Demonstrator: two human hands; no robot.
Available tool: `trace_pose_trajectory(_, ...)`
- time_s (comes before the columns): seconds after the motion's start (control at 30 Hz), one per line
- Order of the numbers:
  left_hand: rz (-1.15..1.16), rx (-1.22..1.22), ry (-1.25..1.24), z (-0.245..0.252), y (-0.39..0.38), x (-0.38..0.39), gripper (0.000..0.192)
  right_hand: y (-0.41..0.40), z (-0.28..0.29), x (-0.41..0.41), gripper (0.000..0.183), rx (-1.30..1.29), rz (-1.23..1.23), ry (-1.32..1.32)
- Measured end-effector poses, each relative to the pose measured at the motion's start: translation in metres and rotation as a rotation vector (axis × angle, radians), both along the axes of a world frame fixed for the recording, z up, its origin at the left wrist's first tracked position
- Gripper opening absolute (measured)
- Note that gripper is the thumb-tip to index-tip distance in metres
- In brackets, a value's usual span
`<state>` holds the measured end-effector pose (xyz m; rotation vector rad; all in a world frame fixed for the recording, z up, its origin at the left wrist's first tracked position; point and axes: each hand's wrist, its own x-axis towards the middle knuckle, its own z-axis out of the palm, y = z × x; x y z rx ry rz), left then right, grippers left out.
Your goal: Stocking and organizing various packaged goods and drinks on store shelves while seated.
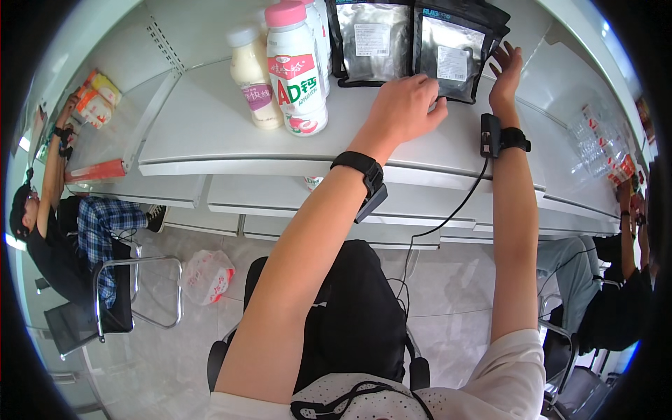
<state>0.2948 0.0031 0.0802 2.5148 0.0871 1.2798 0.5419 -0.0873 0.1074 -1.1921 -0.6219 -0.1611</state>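
Two black-edged pouches with clear fronts stand at the back of the white shelf (210, 121). My left hand (409, 107) is at the lower edge of the right pouch (449, 37), its fingers curled and their tips partly hidden. At that pouch's right edge is my right hand (506, 79), fingers spread and palm turned toward it; firm contact cannot be made out. The left pouch (373, 68) is just beyond my left hand. Both pouches bear white printed labels. Each of my wrists wears a black strap with a small device.
Left of the pouches stand a white bottle with a pink cap (296, 68) and a cream-coloured drink bottle (257, 79), with more bottles behind. A black cable (446, 226) hangs from my right wrist device. People sit at shelves on both sides. A plastic bag (207, 275) lies on the floor.
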Motion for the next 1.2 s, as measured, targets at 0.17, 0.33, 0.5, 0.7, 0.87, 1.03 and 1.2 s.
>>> trace_pose_trajectory(0.17, -0.016, 0.072, -0.094, -0.001, -0.001, 0.001, 0.036, -0.007, 0.004, 0.005, 0.068, 0.111, -0.047, 0.143)
trace_pose_trajectory(0.33, -0.002, 0.066, -0.048, 0.0, -0.002, 0.001, 0.035, -0.005, -0.003, 0.015, 0.078, 0.025, 0.079, 0.15)
trace_pose_trajectory(0.5, 0.007, 0.055, -0.021, 0.001, -0.002, -0.001, 0.036, 0.007, -0.005, 0.002, 0.076, -0.061, 0.336, 0.052)
trace_pose_trajectory(0.7, 0.003, 0.033, -0.001, 0.001, -0.003, 0.001, 0.035, 0.0, -0.003, 0.004, 0.078, -0.219, 0.298, 0.01)
trace_pose_trajectory(0.87, 0.011, 0.013, 0.067, 0.001, -0.002, 0.0, 0.034, 0.006, -0.01, 0.004, 0.075, -0.105, 0.302, -0.014)
trace_pose_trajectory(1.03, 0.009, 0.021, 0.044, 0.002, -0.002, -0.001, 0.035, 0.0, 0.003, -0.015, 0.07, -0.084, 0.221, 0.043)
trace_pose_trajectory(1.2, 0.017, 0.019, 0.05, 0.002, -0.003, 0.001, 0.036, 0.005, -0.002, -0.008, 0.061, -0.196, -0.021, -0.165)
